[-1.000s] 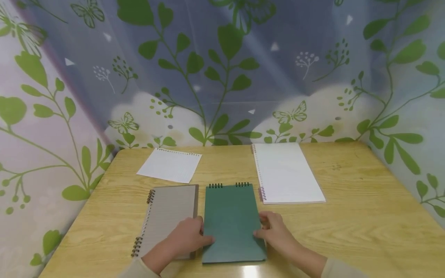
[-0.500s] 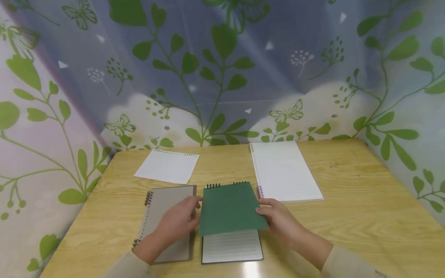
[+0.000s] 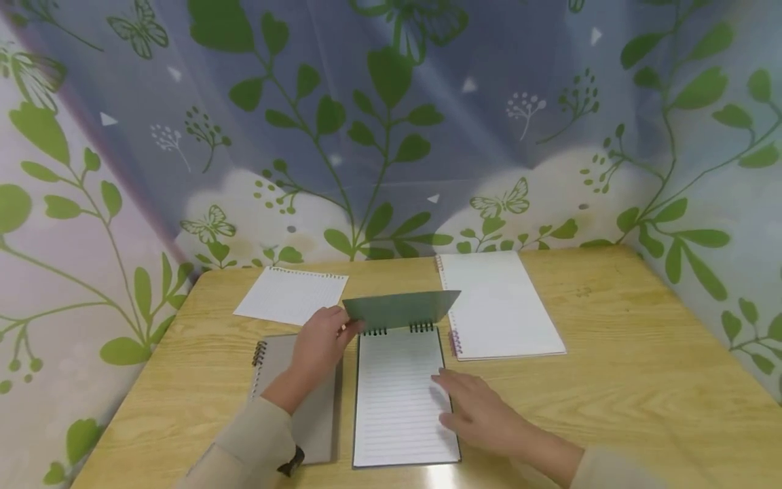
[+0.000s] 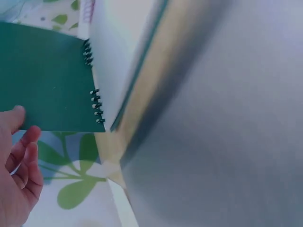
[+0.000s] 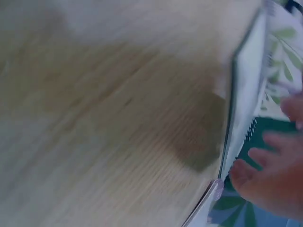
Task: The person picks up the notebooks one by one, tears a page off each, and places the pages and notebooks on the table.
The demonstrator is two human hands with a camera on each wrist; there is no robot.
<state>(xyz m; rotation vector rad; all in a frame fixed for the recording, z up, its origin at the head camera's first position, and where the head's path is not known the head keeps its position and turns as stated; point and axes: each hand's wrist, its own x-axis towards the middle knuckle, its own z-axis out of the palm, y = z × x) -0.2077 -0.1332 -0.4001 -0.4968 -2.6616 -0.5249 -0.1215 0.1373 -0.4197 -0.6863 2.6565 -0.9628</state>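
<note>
A top-spiral notepad (image 3: 403, 401) lies in the middle of the table in the head view, its ruled white page showing. Its green cover (image 3: 403, 309) stands raised at the binding, tilted up and away. My left hand (image 3: 320, 343) holds this cover at its left edge; in the left wrist view the thumb lies on the green side, with the other fingers curled by the edge. My right hand (image 3: 482, 411) hovers at the notepad's right edge, fingers loosely extended, holding nothing. Whether it touches the page, I cannot tell.
Left of the notepad, partly under my left arm, lies a grey-brown spiral notebook (image 3: 314, 435). A loose lined sheet (image 3: 293, 295) rests at the back left. Behind to the right is a larger spiral notebook (image 3: 504, 305) with a white page. A patterned curtain (image 3: 391, 136) borders the wooden table (image 3: 641, 380).
The green cover has swung up from lying flat to standing at the binding. My left hand moved forward and took its edge; my right hand let go and moved back toward me.
</note>
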